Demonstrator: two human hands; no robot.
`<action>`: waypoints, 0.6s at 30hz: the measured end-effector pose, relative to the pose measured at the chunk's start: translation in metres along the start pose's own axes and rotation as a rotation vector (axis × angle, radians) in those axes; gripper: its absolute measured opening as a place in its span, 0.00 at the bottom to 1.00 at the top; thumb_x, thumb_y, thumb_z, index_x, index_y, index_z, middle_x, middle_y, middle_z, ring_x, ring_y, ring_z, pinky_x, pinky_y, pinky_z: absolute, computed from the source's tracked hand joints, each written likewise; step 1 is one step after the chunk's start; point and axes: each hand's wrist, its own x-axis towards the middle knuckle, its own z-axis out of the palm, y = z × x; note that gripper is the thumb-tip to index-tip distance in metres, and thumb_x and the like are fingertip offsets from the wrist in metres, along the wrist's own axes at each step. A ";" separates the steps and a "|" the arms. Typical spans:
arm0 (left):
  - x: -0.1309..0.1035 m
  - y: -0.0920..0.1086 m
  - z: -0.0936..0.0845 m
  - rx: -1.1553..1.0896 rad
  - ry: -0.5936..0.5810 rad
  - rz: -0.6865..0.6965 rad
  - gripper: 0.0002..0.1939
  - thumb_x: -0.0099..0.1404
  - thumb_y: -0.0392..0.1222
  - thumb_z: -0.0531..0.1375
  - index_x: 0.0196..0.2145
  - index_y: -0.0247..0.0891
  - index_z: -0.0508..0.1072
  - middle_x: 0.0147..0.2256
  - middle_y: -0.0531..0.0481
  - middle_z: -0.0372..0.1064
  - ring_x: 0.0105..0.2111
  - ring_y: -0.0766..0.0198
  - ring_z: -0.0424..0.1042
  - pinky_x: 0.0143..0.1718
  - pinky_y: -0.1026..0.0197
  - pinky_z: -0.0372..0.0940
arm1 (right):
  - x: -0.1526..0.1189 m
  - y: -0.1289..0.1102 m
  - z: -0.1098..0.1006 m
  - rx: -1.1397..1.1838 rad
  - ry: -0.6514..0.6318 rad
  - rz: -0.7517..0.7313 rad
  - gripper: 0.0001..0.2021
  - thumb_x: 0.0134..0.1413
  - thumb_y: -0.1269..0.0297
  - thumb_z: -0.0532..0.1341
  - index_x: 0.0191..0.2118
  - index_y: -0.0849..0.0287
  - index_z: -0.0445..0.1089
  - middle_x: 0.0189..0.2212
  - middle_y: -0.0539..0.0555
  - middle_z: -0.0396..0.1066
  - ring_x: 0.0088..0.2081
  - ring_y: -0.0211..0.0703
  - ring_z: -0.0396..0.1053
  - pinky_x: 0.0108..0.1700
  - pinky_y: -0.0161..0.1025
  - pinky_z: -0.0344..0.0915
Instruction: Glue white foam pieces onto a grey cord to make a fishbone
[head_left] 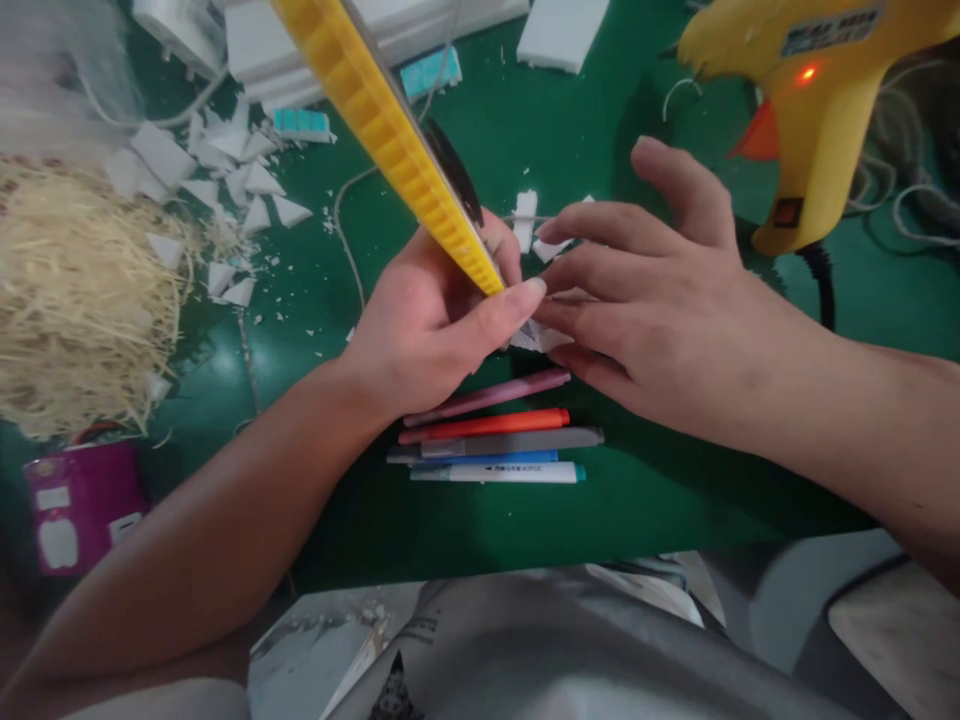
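My left hand (427, 320) is closed around a yellow utility knife (405, 130) with a ribbed body and a dark part along its side. The knife slants up towards the camera, and its lower end is hidden in my fingers. Close beside it, my right hand (660, 290) has its thumb and forefinger on a small white foam piece (529, 336), mostly covered by both hands. The other fingers of that hand are spread, the outermost one raised. Small white foam strips (525, 222) lie just beyond the fingertips. Below the hands, several marker pens (499, 472) lie side by side.
A yellow glue gun (817, 110) with a lit red light stands at right, its cable behind. White foam scraps (240, 170) and straw-like shreds (82, 300) cover the left. Foam blocks (562, 30) and turquoise pieces (301, 124) lie at the back; a purple box (86, 500) sits lower left.
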 end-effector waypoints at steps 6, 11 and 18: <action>0.001 0.000 -0.001 0.019 -0.015 0.029 0.26 0.81 0.69 0.65 0.40 0.43 0.69 0.36 0.57 0.70 0.35 0.65 0.84 0.39 0.54 0.86 | -0.001 0.000 -0.001 0.026 -0.005 0.013 0.23 0.85 0.60 0.51 0.53 0.51 0.87 0.53 0.56 0.87 0.75 0.57 0.71 0.88 0.70 0.45; 0.000 0.003 -0.002 0.014 -0.028 0.008 0.24 0.81 0.65 0.66 0.41 0.43 0.70 0.35 0.57 0.70 0.33 0.65 0.82 0.35 0.58 0.84 | -0.003 0.004 0.002 0.029 0.004 -0.024 0.26 0.87 0.58 0.48 0.53 0.54 0.86 0.54 0.57 0.86 0.77 0.58 0.69 0.88 0.71 0.45; 0.001 -0.004 -0.001 0.084 0.057 0.144 0.23 0.80 0.66 0.67 0.41 0.44 0.71 0.31 0.59 0.68 0.23 0.72 0.72 0.25 0.67 0.72 | -0.004 0.007 0.004 0.070 0.004 -0.026 0.29 0.88 0.55 0.44 0.55 0.51 0.85 0.57 0.52 0.85 0.78 0.54 0.67 0.88 0.70 0.43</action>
